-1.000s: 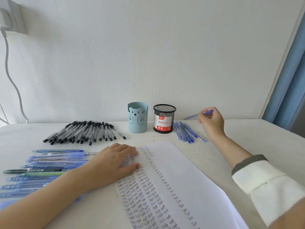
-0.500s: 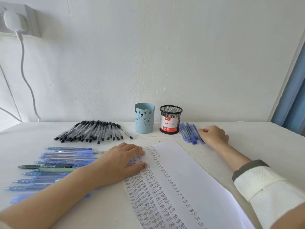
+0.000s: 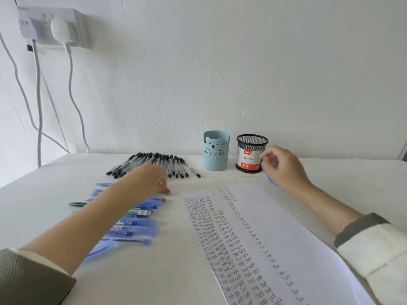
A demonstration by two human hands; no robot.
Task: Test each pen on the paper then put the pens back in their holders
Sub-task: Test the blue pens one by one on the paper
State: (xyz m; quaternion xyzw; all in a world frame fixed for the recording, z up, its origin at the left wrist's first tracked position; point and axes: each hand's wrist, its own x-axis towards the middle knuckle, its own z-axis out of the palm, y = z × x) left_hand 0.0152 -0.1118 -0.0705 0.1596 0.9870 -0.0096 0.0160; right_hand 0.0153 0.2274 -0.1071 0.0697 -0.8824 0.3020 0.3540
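A plain white wall (image 3: 220, 62) rises behind a white table (image 3: 154, 278). High on the far left, a white socket box (image 3: 33, 23) is fixed to the wall with a white plug (image 3: 62, 29) pushed into it. White cables (image 3: 71, 89) hang from the box down toward the table's far left edge. A blue sliver (image 3: 404, 154) shows at the right border.

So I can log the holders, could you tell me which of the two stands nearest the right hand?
The black mesh holder with the red label, beside the right hand; the blue bear holder stands farther left.
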